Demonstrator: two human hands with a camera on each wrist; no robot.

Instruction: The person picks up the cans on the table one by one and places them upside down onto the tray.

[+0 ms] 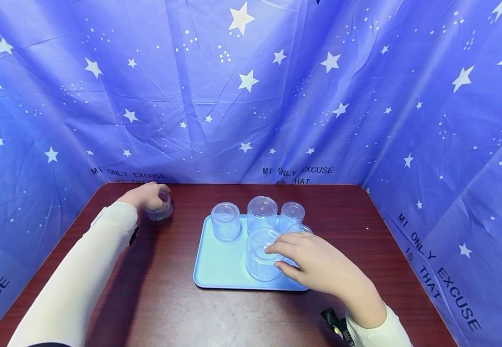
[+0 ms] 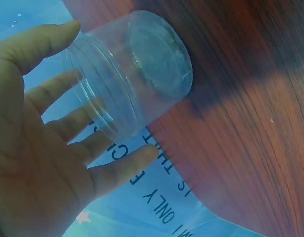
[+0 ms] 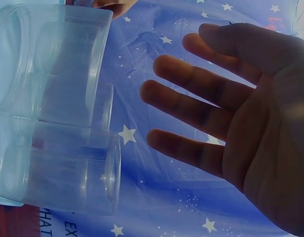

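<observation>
In the head view, my left hand [image 1: 148, 196] is at a clear plastic jar [image 1: 160, 212] standing on the table at the back left. The left wrist view shows the thumb and spread fingers of that hand [image 2: 48, 118] around the ridged rim of the jar [image 2: 147, 64]; whether they touch it is unclear. My right hand [image 1: 311, 260] is over the right part of a light blue tray [image 1: 216, 270], beside a wide clear jar [image 1: 261, 262]. Its fingers [image 3: 186, 103] are extended and apart from the jars in the right wrist view.
Several more clear jars stand on the tray: one at its back left [image 1: 225, 221], a taller one [image 1: 262, 212], and smaller ones [image 1: 292, 212] at the right, one partly hidden by my right hand. A blue star-patterned curtain [image 1: 216, 96] hangs behind the brown table [image 1: 168, 299].
</observation>
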